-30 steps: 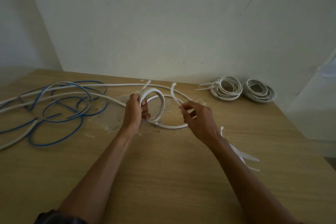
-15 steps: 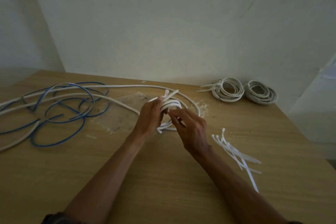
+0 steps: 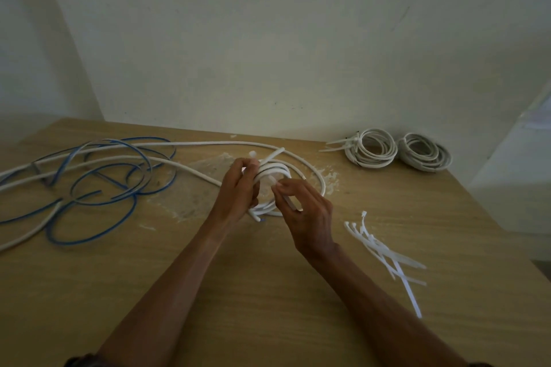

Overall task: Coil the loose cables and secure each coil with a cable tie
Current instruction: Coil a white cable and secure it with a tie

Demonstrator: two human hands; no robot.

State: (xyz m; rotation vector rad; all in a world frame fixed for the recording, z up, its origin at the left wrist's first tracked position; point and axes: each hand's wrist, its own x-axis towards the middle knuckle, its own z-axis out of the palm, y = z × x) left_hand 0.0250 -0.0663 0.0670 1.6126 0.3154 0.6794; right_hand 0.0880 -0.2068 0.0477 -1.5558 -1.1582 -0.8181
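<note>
Both hands have drawn together since a second ago. The right hand (image 3: pixel 310 214), which was out to the side holding a wide loop, now sits just beside the left hand (image 3: pixel 237 191). That loop has been gathered into a small tight coil of thick white round cable (image 3: pixel 275 171).

The coil is held tilted on edge over the light wooden table (image 3: pixel 268 301), with several turns stacked together. Two cut ends poke up past the left fingertips. The left fingers (image 3: pixel 249 170) are curled round the coil's left side. The right thumb and fingers (image 3: pixel 287 188) pinch a short white strand (image 3: pixel 288 202) at the coil's right side, but it is unclear whether that strand is cable or a tie.

A long white cable (image 3: pixel 193 143) loops out beyond the right fingertips and runs away past the left knuckles. It passes into a loose tangle of thin blue cable (image 3: pixel 98 205) lying well to the left of that hand.

Near the right wrist, on its outer side, lies a scattered bunch of flat white plastic cable ties (image 3: pixel 384 253). Far beyond the right fingers, by the wall, sits a finished white cable coil (image 3: pixel 371 147) with tie tails sticking out leftward. A second finished white coil (image 3: pixel 425 153) sits just beside it.
</note>
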